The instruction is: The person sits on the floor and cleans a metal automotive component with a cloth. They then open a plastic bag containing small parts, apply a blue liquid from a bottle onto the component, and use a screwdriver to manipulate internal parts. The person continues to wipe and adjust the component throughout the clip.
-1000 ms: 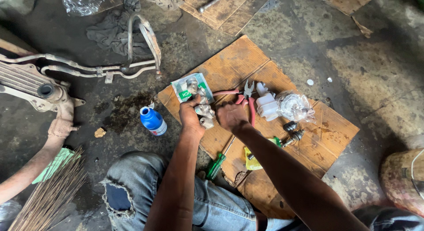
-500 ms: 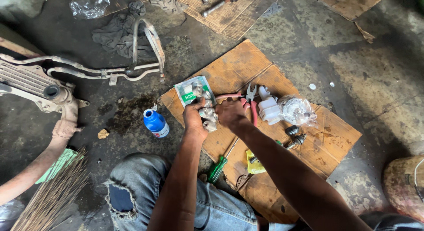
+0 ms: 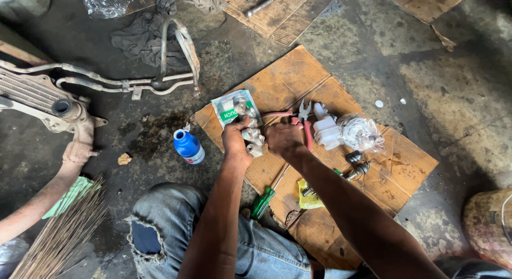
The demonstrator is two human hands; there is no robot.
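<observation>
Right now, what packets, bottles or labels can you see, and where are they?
Packet: flat, white and green, on the cardboard above the left hand.
Bottle: small, blue, white label, on the floor left of the cardboard.
Clear bag: crumpled, right of the right hand.
Yellow wrapper: crumpled, near the screwdriver.

Oily concrete floor (image 3: 426,87); flattened cardboard (image 3: 298,82), blue bottle (image 3: 188,146), rags (image 3: 136,34) lie on it.

both forearms are bare, with no sleeves, watch or gloves showing. the left hand (image 3: 236,142) and right hand (image 3: 284,140) are bare too. the near legs wear faded blue jeans (image 3: 250,247), grimy and worn. the left knee has a ragged tear (image 3: 145,237) with frayed pale threads round its edge and a darker blue patch inside.
</observation>
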